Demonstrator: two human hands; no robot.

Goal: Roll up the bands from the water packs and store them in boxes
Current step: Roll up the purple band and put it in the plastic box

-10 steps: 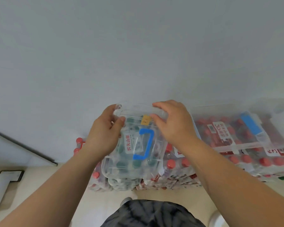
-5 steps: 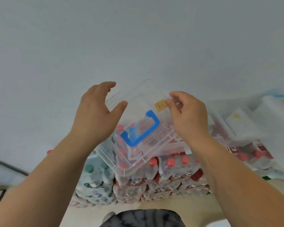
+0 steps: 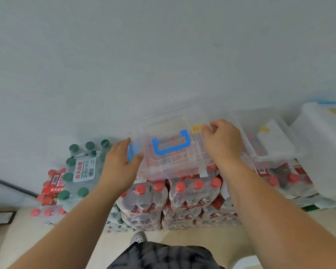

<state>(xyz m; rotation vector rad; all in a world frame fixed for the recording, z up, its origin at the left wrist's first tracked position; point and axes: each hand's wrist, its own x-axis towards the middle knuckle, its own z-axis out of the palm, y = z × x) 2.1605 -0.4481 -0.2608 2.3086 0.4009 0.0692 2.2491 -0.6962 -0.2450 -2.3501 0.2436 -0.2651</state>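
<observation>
The clear box (image 3: 175,164) is sitting on the red-capped water packs (image 3: 194,193) by the far wall. The right hand (image 3: 223,142) is pinching the lid (image 3: 163,125) at its far right corner in a closed grip. The left hand (image 3: 118,167) is lying nearly straight against the box's left side. The lid probably needs lifting next, with that side steadied.

Beige floor (image 3: 182,234), shrink-wrapped packs of red-capped bottles (image 3: 144,200) stacked on it against the wall (image 3: 163,55)
</observation>
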